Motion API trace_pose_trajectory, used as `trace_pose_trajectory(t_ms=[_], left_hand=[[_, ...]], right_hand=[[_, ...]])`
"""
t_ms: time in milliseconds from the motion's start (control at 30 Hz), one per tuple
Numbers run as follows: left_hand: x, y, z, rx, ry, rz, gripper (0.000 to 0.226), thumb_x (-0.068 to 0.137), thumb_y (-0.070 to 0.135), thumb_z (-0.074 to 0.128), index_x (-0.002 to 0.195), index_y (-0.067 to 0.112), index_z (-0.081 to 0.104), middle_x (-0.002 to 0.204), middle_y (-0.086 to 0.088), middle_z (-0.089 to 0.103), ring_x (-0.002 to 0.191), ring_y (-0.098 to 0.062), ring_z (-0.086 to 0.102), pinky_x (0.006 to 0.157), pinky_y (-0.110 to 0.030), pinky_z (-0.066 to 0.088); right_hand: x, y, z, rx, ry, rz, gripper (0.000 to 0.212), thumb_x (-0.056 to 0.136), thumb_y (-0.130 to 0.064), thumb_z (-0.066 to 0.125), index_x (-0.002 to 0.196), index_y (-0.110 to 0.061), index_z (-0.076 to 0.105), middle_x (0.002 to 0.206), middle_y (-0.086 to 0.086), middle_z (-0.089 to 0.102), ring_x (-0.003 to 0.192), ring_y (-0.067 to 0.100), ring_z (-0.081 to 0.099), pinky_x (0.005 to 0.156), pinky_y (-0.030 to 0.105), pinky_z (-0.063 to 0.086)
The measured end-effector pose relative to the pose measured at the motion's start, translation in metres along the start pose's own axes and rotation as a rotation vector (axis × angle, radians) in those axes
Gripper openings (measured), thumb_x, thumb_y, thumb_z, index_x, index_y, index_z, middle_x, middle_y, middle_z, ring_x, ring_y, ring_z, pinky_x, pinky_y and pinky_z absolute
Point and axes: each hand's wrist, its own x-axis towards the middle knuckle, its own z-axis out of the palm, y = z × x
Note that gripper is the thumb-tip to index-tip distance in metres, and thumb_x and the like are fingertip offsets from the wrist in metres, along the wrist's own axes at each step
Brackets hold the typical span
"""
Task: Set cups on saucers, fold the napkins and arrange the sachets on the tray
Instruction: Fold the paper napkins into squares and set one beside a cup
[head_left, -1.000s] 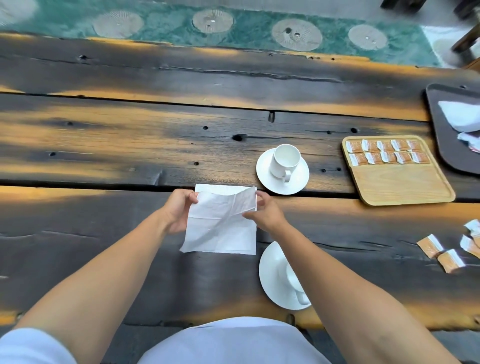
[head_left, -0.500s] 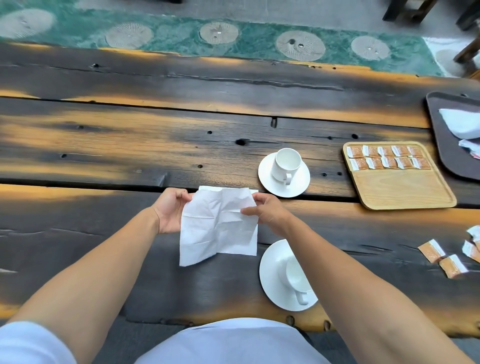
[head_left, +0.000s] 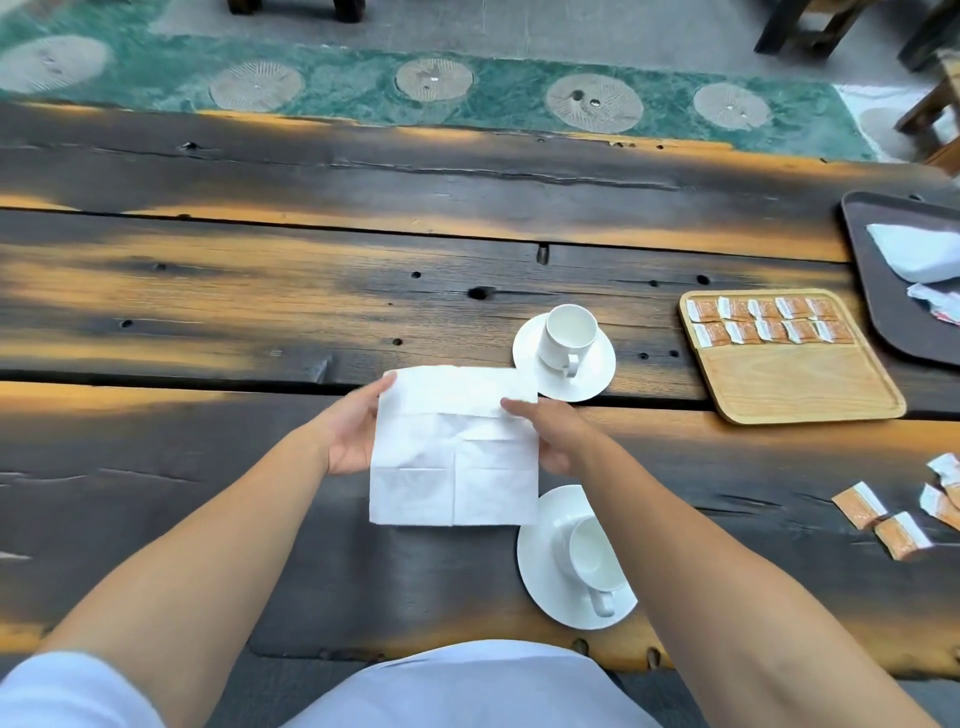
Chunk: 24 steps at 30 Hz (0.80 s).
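Observation:
A white paper napkin (head_left: 457, 452) is spread open between both hands above the dark wooden table (head_left: 260, 312). My left hand (head_left: 353, 431) holds its left edge and my right hand (head_left: 550, 431) holds its right edge. A white cup (head_left: 566, 332) stands on a saucer (head_left: 597, 374) just beyond the napkin. A second cup (head_left: 592, 556) sits on a saucer (head_left: 540, 561) near the table's front edge, partly behind my right forearm. The wooden tray (head_left: 800, 384) at right carries two rows of orange sachets (head_left: 769, 322).
Several loose orange sachets (head_left: 883, 519) lie on the table at the right edge. A dark tray (head_left: 862, 270) at far right holds white napkins (head_left: 919, 254). Beyond the table are a green floor strip and chair legs.
The crumpled, partly folded napkin has been opened out and now hangs flat and square between both hands. The hands moved slightly apart.

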Motion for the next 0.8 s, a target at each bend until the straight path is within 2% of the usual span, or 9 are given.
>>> trace_pose_trajectory(t_ms=[100, 200, 300, 400, 533, 633, 700, 733, 800], left_hand=[[0.004, -0.013, 0.004, 0.114, 0.022, -0.044, 0.057, 0.081, 0.025, 0.075, 0.133, 0.008, 0.058, 0.125, -0.015, 0.068, 0.106, -0.028, 0.067, 0.093, -0.042, 0.055], [0.007, -0.019, 0.003, 0.109, 0.055, -0.010, 0.056, 0.079, 0.002, 0.072, 0.132, 0.004, 0.057, 0.124, -0.017, 0.067, 0.117, -0.033, 0.062, 0.104, -0.046, 0.047], [0.009, -0.018, 0.002, 0.065, 0.056, 0.029, 0.054, 0.078, -0.010, 0.068, 0.129, 0.004, 0.059, 0.124, -0.020, 0.067, 0.118, -0.036, 0.062, 0.101, -0.049, 0.050], [0.008, -0.019, 0.002, 0.020, 0.054, 0.023, 0.056, 0.073, -0.013, 0.067, 0.127, 0.002, 0.060, 0.122, -0.021, 0.068, 0.108, -0.036, 0.068, 0.085, -0.047, 0.059], [0.006, -0.020, 0.003, -0.024, 0.091, 0.026, 0.055, 0.077, -0.015, 0.064, 0.129, 0.001, 0.058, 0.123, -0.023, 0.067, 0.111, -0.037, 0.066, 0.085, -0.050, 0.058], [0.005, -0.017, 0.003, -0.095, 0.140, 0.057, 0.048, 0.083, -0.012, 0.062, 0.130, 0.001, 0.056, 0.124, -0.023, 0.066, 0.113, -0.037, 0.065, 0.085, -0.051, 0.058], [0.005, -0.015, 0.002, -0.125, 0.182, 0.068, 0.044, 0.087, -0.009, 0.060, 0.130, 0.000, 0.055, 0.126, -0.022, 0.065, 0.114, -0.036, 0.064, 0.089, -0.051, 0.056], [0.006, -0.015, 0.002, -0.131, 0.197, 0.069, 0.042, 0.089, -0.007, 0.060, 0.130, 0.000, 0.055, 0.126, -0.022, 0.064, 0.114, -0.035, 0.064, 0.090, -0.051, 0.054], [0.005, -0.016, 0.001, -0.115, 0.197, 0.062, 0.039, 0.091, -0.002, 0.061, 0.129, 0.000, 0.056, 0.125, -0.022, 0.065, 0.113, -0.034, 0.064, 0.092, -0.049, 0.053]], right_hand=[[-0.001, 0.011, 0.001, -0.017, 0.054, 0.054, 0.033, 0.087, -0.002, 0.066, 0.120, -0.002, 0.062, 0.116, 0.018, 0.070, 0.094, 0.031, 0.070, 0.085, 0.046, 0.057], [-0.003, 0.010, -0.001, 0.041, 0.052, 0.101, 0.037, 0.087, -0.005, 0.067, 0.122, -0.006, 0.060, 0.117, 0.018, 0.070, 0.104, 0.033, 0.069, 0.091, 0.051, 0.055], [-0.003, 0.007, -0.006, 0.028, -0.021, 0.100, 0.038, 0.086, -0.006, 0.069, 0.123, -0.006, 0.061, 0.120, 0.016, 0.069, 0.112, 0.032, 0.067, 0.098, 0.048, 0.052], [-0.008, 0.012, -0.003, -0.125, -0.038, 0.107, 0.041, 0.080, 0.006, 0.070, 0.118, -0.008, 0.064, 0.111, 0.011, 0.074, 0.101, 0.029, 0.072, 0.087, 0.046, 0.058], [-0.003, 0.014, 0.002, 0.048, 0.044, 0.025, 0.054, 0.079, 0.015, 0.065, 0.129, -0.003, 0.054, 0.113, 0.016, 0.071, 0.096, 0.032, 0.070, 0.084, 0.048, 0.059], [-0.004, 0.013, 0.000, 0.039, -0.025, 0.046, 0.081, 0.080, 0.008, 0.069, 0.142, -0.031, 0.034, 0.119, 0.008, 0.068, 0.088, 0.029, 0.069, 0.083, 0.046, 0.058], [-0.006, 0.017, 0.002, -0.078, -0.056, 0.031, 0.102, 0.079, 0.010, 0.069, 0.148, -0.048, 0.021, 0.112, 0.002, 0.068, 0.073, 0.022, 0.065, 0.068, 0.035, 0.059], [-0.004, 0.019, 0.003, -0.087, -0.039, -0.006, 0.103, 0.078, 0.012, 0.068, 0.147, -0.050, 0.023, 0.108, 0.003, 0.067, 0.070, 0.020, 0.063, 0.064, 0.032, 0.057], [-0.001, 0.020, 0.006, -0.059, 0.011, -0.090, 0.093, 0.077, 0.016, 0.065, 0.144, -0.043, 0.038, 0.105, 0.009, 0.063, 0.080, 0.021, 0.060, 0.078, 0.035, 0.056]])
